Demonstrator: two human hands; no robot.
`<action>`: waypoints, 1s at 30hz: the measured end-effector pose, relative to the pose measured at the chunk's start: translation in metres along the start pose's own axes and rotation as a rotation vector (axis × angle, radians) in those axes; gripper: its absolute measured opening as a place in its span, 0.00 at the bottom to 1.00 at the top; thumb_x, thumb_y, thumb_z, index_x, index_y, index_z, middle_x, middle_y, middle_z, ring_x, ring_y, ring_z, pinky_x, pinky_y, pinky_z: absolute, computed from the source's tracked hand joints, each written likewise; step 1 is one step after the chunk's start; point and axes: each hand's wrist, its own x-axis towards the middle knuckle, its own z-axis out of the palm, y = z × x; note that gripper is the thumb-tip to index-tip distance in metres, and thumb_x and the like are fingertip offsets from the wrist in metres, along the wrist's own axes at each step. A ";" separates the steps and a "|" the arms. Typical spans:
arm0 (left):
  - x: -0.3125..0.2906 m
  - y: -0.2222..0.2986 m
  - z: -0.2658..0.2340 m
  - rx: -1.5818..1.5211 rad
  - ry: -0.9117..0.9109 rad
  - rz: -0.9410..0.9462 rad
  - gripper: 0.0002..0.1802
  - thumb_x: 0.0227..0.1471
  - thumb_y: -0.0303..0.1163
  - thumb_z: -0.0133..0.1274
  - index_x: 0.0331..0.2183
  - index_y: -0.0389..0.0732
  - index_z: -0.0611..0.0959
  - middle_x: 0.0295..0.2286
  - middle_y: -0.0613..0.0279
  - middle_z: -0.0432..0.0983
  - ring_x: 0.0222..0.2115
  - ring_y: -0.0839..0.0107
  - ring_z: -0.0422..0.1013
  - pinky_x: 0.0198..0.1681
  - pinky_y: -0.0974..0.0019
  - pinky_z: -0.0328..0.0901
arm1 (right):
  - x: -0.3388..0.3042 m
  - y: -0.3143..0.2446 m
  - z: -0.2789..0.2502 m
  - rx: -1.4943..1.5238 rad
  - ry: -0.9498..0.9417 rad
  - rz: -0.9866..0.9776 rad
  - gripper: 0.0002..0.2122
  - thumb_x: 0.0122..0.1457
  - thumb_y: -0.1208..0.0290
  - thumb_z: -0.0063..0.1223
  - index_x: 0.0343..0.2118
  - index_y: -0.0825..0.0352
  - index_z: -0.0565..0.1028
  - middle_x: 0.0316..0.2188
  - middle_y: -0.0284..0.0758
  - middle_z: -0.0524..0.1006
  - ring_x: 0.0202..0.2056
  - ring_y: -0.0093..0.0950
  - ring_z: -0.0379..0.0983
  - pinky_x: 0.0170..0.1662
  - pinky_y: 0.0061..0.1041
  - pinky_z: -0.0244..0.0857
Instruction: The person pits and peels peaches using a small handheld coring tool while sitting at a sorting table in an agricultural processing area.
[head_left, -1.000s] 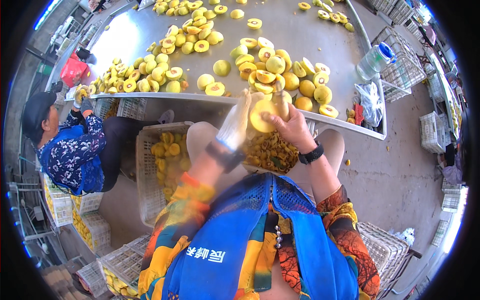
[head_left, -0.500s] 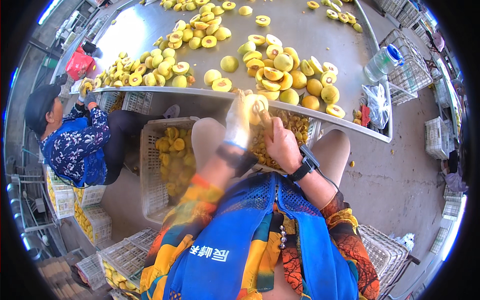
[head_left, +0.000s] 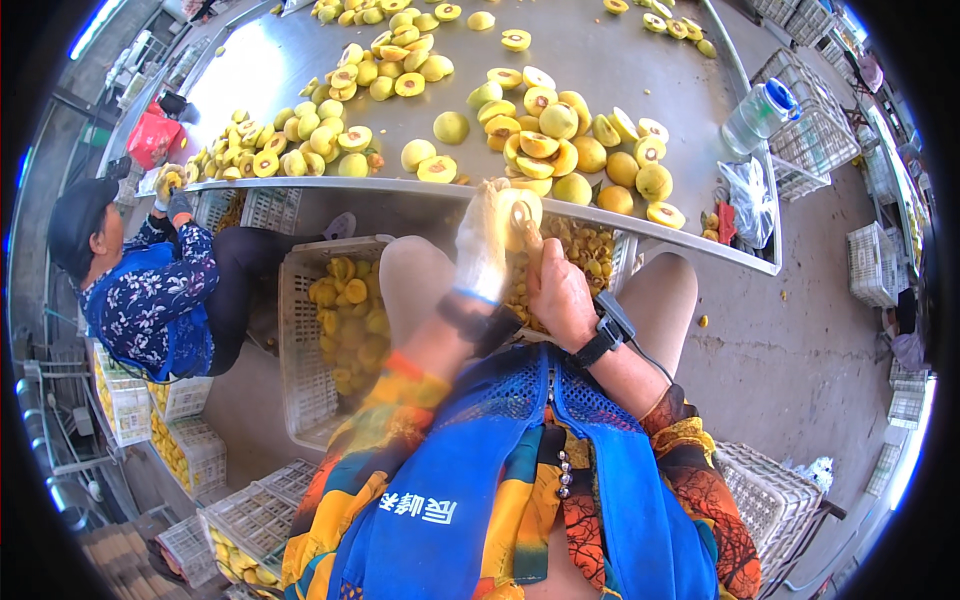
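Observation:
My left hand (head_left: 482, 245), in a whitish glove, is closed round a halved yellow peach (head_left: 521, 208). Its cut face, with the stone area showing, is turned up just off the table's near edge. Close against that half is my right hand (head_left: 562, 292), bare and closed on a small brownish tool (head_left: 529, 237). The tool's end meets the cut face; my fingers hide most of it. Below both hands stands a crate of small yellow-brown fruit pieces (head_left: 572, 245), between my knees. Another crate (head_left: 310, 385), holding yellow peach halves (head_left: 350, 290), is beside my left leg.
Peach halves (head_left: 540, 145) lie in heaps on the metal table (head_left: 420, 215), which has a raised rim. A clear jug with a blue lid (head_left: 757, 118) and a plastic bag (head_left: 750, 205) are at its right. A co-worker (head_left: 150, 270) sits at left. Stacked crates (head_left: 770, 500) stand behind me.
Both hands stay together at the peach half, with only a slight shift of the left hand and fruit. The whole view has moved a little; nothing is let go.

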 end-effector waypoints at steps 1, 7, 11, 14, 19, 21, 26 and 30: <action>-0.002 0.001 0.003 0.052 0.006 0.055 0.24 0.59 0.44 0.38 0.47 0.34 0.70 0.41 0.60 0.70 0.40 0.75 0.67 0.45 0.72 0.63 | 0.000 -0.001 0.000 0.004 -0.004 0.002 0.09 0.51 0.77 0.45 0.31 0.72 0.59 0.19 0.55 0.70 0.26 0.53 0.68 0.29 0.46 0.61; 0.002 0.019 0.006 0.188 -0.044 0.031 0.17 0.55 0.39 0.45 0.38 0.34 0.76 0.33 0.62 0.73 0.31 0.75 0.69 0.36 0.72 0.65 | 0.000 0.004 -0.004 0.260 -0.162 0.013 0.08 0.49 0.78 0.44 0.30 0.74 0.59 0.19 0.56 0.69 0.26 0.54 0.67 0.29 0.46 0.61; 0.023 0.040 -0.008 0.269 -0.367 -0.268 0.13 0.51 0.36 0.50 0.32 0.36 0.79 0.27 0.63 0.73 0.25 0.77 0.69 0.27 0.75 0.65 | -0.010 0.002 -0.012 0.228 -0.184 -0.096 0.10 0.49 0.77 0.45 0.32 0.75 0.61 0.20 0.56 0.70 0.27 0.54 0.67 0.29 0.43 0.62; 0.032 0.037 -0.007 0.240 -0.370 -0.407 0.14 0.52 0.39 0.48 0.32 0.37 0.79 0.26 0.64 0.73 0.25 0.78 0.68 0.28 0.74 0.64 | -0.008 0.000 -0.009 0.024 -0.132 -0.162 0.11 0.49 0.74 0.48 0.33 0.75 0.62 0.21 0.55 0.70 0.26 0.51 0.69 0.30 0.41 0.63; 0.009 0.018 0.010 0.017 -0.102 -0.214 0.12 0.51 0.36 0.51 0.32 0.36 0.78 0.24 0.63 0.73 0.23 0.76 0.68 0.26 0.73 0.64 | -0.003 0.019 0.014 0.372 -0.083 0.075 0.10 0.52 0.72 0.49 0.32 0.72 0.64 0.18 0.40 0.71 0.16 0.31 0.67 0.20 0.30 0.63; 0.005 0.021 0.015 -0.092 0.015 -0.233 0.10 0.49 0.31 0.54 0.33 0.35 0.77 0.23 0.62 0.73 0.20 0.75 0.69 0.22 0.74 0.64 | -0.005 0.016 0.016 0.538 -0.200 0.258 0.08 0.53 0.72 0.47 0.32 0.69 0.64 0.17 0.33 0.68 0.13 0.22 0.63 0.14 0.25 0.60; 0.005 0.017 0.015 0.025 0.112 -0.248 0.11 0.49 0.31 0.54 0.34 0.35 0.79 0.23 0.66 0.73 0.20 0.80 0.67 0.21 0.76 0.62 | -0.004 0.007 0.008 0.794 -0.381 0.416 0.05 0.53 0.75 0.44 0.32 0.65 0.63 0.15 0.28 0.62 0.10 0.17 0.57 0.10 0.18 0.54; 0.005 0.003 0.015 0.209 0.118 -0.078 0.10 0.49 0.31 0.54 0.32 0.34 0.79 0.21 0.65 0.73 0.18 0.79 0.67 0.19 0.76 0.61 | -0.007 0.001 -0.003 0.952 -0.467 0.499 0.05 0.53 0.75 0.44 0.31 0.65 0.62 0.15 0.29 0.62 0.10 0.17 0.56 0.10 0.17 0.53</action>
